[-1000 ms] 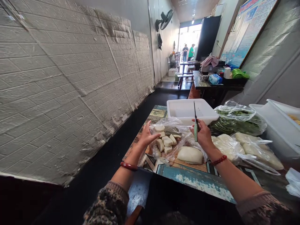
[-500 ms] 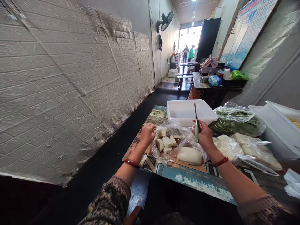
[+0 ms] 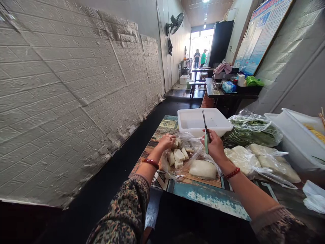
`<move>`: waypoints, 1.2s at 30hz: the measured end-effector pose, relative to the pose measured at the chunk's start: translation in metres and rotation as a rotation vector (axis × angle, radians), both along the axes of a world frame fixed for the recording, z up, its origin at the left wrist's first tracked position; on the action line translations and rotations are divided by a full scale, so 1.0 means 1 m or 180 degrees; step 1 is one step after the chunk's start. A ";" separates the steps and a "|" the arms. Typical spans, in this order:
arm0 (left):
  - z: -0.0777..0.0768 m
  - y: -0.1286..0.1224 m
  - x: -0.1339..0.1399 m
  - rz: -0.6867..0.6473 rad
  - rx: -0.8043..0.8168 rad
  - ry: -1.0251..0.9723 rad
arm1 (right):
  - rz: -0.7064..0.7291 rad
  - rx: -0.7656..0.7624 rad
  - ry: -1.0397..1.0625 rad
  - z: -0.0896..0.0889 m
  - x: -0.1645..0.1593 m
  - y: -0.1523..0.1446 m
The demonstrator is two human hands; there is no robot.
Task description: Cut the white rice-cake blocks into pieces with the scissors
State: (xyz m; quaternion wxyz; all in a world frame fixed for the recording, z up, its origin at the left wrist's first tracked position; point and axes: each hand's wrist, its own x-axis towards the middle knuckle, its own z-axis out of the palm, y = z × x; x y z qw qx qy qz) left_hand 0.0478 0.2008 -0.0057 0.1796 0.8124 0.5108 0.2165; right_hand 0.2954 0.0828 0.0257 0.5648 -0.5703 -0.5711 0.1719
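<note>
My right hand [image 3: 214,144] grips a pair of scissors [image 3: 206,135] with light green handles, blades pointing up and away. Below it lies a large pale, smooth block [image 3: 203,169] on the table. An opened clear plastic bag [image 3: 194,140] holds several smaller cut pale pieces [image 3: 179,155], of a food I cannot name. My left hand [image 3: 167,141] is at the bag's far left side, fingers closed round one of the pale pieces; its fingertips are partly hidden.
Beyond the bag stands a white plastic tub [image 3: 188,130]. To the right are a bag of green leaves [image 3: 254,134], bagged pale blocks [image 3: 274,166] and a white bin [image 3: 294,139] with something yellow. The table's worn blue edge [image 3: 203,196] is nearest me. Two people stand far off at the doorway.
My left hand has moved from the bag's left edge rightward onto a pale piece. The scissors stay in my right hand, tilted slightly more to the left. The view has shifted a little.
</note>
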 end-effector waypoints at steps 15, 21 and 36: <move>-0.003 -0.009 -0.030 -0.0217 -0.0520 -0.0744 | -0.0440 -0.0007 -0.0472 0.018 0.012 -0.004; -0.007 -0.005 -0.027 -0.0126 -0.0295 -0.0830 | 0.0123 0.0368 -0.0413 0.045 -0.014 -0.020; -0.009 0.004 -0.013 -0.0205 -0.0020 -0.0164 | 0.0586 -0.0595 -0.2325 0.007 -0.050 0.019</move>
